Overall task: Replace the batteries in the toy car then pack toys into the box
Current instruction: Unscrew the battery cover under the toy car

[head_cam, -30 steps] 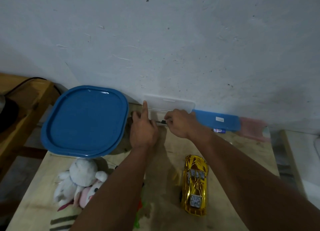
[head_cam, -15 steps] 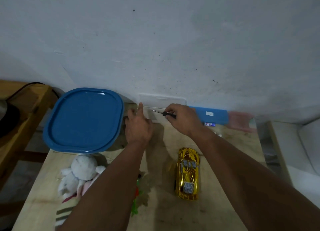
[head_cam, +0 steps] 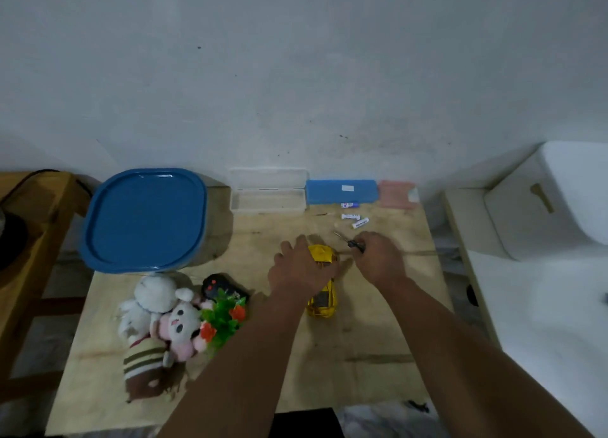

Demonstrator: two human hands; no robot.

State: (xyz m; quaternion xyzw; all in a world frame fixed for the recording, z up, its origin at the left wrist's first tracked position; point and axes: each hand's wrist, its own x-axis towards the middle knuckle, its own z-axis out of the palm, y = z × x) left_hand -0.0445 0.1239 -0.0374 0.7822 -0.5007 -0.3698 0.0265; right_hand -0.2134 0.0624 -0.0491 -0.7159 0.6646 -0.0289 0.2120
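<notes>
Now the left hand [head_cam: 297, 268] lies palm down over the front half of the gold toy car [head_cam: 323, 281], fingers spread and draped across its roof; whether they actually grip the body cannot be told from above. That car sits near the middle of the wooden worktop [head_cam: 362, 348], its rear end pointing toward the person and showing below the wrist. Just to the right, the right hand [head_cam: 378, 261] is closed around the dark handle of a small screwdriver [head_cam: 350, 241], whose thin metal shaft sticks out up and to the left, past the car's nose. Beyond the screwdriver tip, 3 white batteries [head_cam: 355, 219] lie loose on the wood, near a blue case [head_cam: 340, 191] that rests against the wall. Left of that case is a clear plastic case [head_cam: 268, 195] with its lid standing open, and right of it a blurred pink item [head_cam: 396, 194]. A large box closed with a blue lid [head_cam: 144, 218] stands at the far left corner of the worktop. In front of it is a heap of toys: a white plush [head_cam: 149, 301], a pink and white plush [head_cam: 181, 327], a brown striped plush [head_cam: 148, 368], a plastic plant with red flowers [head_cam: 223, 317] and a black remote control [head_cam: 218, 289] partly under the leaves
</notes>
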